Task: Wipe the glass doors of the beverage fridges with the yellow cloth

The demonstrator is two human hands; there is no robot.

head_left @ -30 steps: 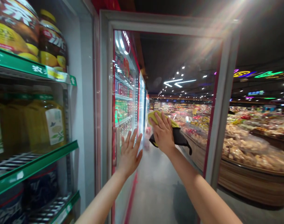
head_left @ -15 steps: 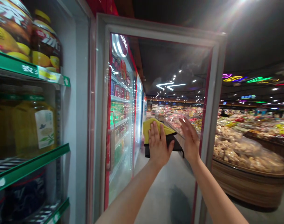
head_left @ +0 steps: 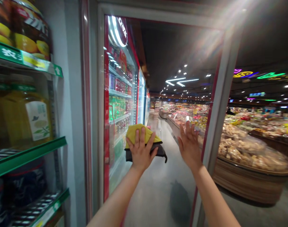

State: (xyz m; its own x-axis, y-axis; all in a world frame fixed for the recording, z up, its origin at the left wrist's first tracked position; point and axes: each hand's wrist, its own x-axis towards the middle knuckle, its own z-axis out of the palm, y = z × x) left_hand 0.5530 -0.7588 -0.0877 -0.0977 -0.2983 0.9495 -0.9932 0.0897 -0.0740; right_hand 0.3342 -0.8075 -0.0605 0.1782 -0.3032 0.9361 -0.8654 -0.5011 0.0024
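Note:
With fingers spread, my left hand [head_left: 142,154] holds a yellow and dark grey cleaning cloth [head_left: 134,131] flat against the glass pane [head_left: 155,189] of a cooler door. A dark loop hangs from the cloth's right corner. My right hand [head_left: 190,147] is open, its fingers raised and apart, in front of the same pane near the door frame [head_left: 219,104]. Whether its fingertips touch the glass, I cannot tell. The door stands swung out from the cooler.
On the left, the open cooler has green-edged shelves [head_left: 30,157] with bottles of yellow drink [head_left: 28,113] and dark tea bottles [head_left: 31,28]. Through the glass are more lit coolers [head_left: 120,94] and an aisle floor. A wooden display stand [head_left: 248,183] heaped with bagged goods is at right.
My left hand has slid left across the glass with the cloth, its fingers spreading wider. My right hand has turned and its fingers have spread. The view has shifted closer to the door.

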